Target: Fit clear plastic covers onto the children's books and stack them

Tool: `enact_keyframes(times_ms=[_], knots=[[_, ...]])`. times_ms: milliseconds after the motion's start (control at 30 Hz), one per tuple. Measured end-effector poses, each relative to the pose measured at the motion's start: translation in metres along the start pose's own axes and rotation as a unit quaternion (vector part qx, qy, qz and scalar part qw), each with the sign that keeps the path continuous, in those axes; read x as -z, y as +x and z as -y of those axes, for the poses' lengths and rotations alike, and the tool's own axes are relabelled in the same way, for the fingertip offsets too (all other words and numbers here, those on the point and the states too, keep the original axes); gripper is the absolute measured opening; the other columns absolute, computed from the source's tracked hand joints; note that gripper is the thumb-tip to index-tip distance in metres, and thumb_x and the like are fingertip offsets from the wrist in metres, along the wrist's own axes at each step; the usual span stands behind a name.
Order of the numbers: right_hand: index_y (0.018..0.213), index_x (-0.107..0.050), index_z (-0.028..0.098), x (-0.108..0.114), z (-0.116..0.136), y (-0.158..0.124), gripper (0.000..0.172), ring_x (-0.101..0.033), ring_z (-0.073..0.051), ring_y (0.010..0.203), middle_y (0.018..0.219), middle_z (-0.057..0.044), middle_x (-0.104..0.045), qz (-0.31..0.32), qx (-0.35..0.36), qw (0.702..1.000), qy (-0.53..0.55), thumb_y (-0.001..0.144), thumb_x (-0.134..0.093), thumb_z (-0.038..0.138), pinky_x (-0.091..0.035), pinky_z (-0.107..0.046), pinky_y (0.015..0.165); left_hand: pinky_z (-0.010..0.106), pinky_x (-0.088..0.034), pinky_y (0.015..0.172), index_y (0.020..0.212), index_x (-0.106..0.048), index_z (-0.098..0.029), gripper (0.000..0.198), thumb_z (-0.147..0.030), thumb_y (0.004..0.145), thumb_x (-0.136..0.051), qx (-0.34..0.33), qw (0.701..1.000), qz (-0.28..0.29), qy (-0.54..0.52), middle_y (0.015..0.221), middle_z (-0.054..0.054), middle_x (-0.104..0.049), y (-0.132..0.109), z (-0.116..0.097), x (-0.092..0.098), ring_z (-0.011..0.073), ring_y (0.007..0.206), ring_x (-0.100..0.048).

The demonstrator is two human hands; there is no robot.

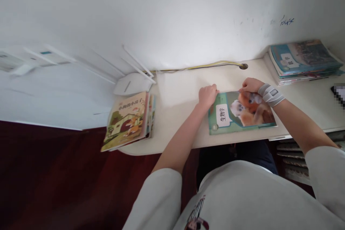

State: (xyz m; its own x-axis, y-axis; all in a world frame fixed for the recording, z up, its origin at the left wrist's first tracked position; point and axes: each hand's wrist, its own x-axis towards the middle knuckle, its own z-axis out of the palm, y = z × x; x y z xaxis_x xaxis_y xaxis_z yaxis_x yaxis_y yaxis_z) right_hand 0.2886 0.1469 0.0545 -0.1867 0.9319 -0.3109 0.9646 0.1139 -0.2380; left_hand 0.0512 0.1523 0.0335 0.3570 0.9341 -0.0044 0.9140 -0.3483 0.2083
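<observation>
A green book with monkeys on its cover [237, 119] lies flat on the white desk [183, 115] in front of me. My left hand [207, 95] is curled at the book's far left corner, fingers closed on its edge. My right hand [252, 85], with a grey band on the wrist, is closed on the book's far edge, near the middle.
A stack of picture books [129, 121] overhangs the desk's left end, beside a white router [132, 83] with antennas. Another book stack [304, 61] sits at the back right. A cable [210, 65] runs along the wall to a desk hole [243, 66].
</observation>
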Motion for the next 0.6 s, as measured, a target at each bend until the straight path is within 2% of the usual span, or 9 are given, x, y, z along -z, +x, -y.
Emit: enact_keyframes(times_ms=[100, 200, 267, 400, 500, 600], knots=[[0.075, -0.072, 0.016, -0.001, 0.001, 0.001, 0.031, -0.056, -0.015, 0.062, 0.069, -0.006, -0.068, -0.006, -0.004, 1.000, -0.011, 0.079, -0.056, 0.042, -0.034, -0.026, 0.055, 0.044, -0.037, 0.091, 0.105, -0.061, -0.012, 0.029, -0.028, 0.092, -0.039, -0.012, 0.996, -0.041, 0.074, 0.102, 0.019, -0.065, -0.009, -0.007, 0.001, 0.0303, 0.102, -0.058], [0.077, -0.072, 0.015, -0.001, 0.001, 0.001, 0.031, -0.057, -0.015, 0.064, 0.073, -0.007, -0.069, -0.003, -0.005, 1.000, -0.020, 0.079, -0.056, 0.041, -0.034, -0.026, 0.054, 0.047, -0.029, 0.102, 0.117, -0.056, -0.012, 0.035, -0.017, 0.093, -0.031, -0.056, 0.991, -0.074, 0.101, 0.122, 0.020, -0.057, -0.017, -0.024, 0.001, 0.0294, 0.121, -0.046], [0.078, -0.072, 0.015, 0.000, 0.002, 0.000, 0.031, -0.057, -0.015, 0.063, 0.071, -0.007, -0.068, 0.001, -0.004, 1.000, -0.024, 0.080, -0.056, 0.041, -0.033, -0.026, 0.054, 0.047, -0.023, 0.108, 0.127, -0.049, -0.010, 0.041, -0.020, 0.095, -0.026, -0.092, 0.991, -0.056, 0.083, 0.134, 0.018, -0.049, -0.023, -0.041, -0.003, 0.0283, 0.130, -0.037], [0.075, -0.072, 0.015, 0.001, 0.003, 0.000, 0.032, -0.057, -0.015, 0.062, 0.067, -0.007, -0.067, 0.000, -0.005, 1.000, -0.029, 0.080, -0.055, 0.042, -0.033, -0.026, 0.054, 0.053, -0.024, 0.108, 0.139, -0.036, -0.008, 0.061, -0.047, 0.095, -0.018, -0.113, 0.993, 0.027, 0.034, 0.147, 0.015, -0.036, -0.032, -0.073, -0.018, 0.0333, 0.137, -0.025], [0.073, -0.072, 0.015, 0.001, 0.003, 0.001, 0.032, -0.055, -0.015, 0.061, 0.065, -0.006, -0.066, -0.003, 0.000, 0.999, -0.033, 0.080, -0.055, 0.042, -0.033, -0.026, 0.054, 0.056, -0.020, 0.110, 0.143, -0.030, -0.010, 0.064, -0.050, 0.094, -0.015, -0.103, 0.994, 0.023, 0.036, 0.151, 0.013, -0.028, -0.036, -0.081, -0.029, 0.0334, 0.139, -0.020], [0.070, -0.071, 0.016, 0.001, 0.000, 0.002, 0.035, -0.053, -0.015, 0.059, 0.061, -0.005, -0.064, -0.005, 0.004, 0.999, -0.047, 0.080, -0.054, 0.045, -0.031, -0.026, 0.053, 0.054, -0.016, 0.111, 0.144, -0.027, -0.010, 0.064, -0.048, 0.095, -0.015, -0.101, 0.994, 0.006, 0.040, 0.151, 0.013, -0.028, -0.037, -0.078, -0.035, 0.0313, 0.139, -0.020]])
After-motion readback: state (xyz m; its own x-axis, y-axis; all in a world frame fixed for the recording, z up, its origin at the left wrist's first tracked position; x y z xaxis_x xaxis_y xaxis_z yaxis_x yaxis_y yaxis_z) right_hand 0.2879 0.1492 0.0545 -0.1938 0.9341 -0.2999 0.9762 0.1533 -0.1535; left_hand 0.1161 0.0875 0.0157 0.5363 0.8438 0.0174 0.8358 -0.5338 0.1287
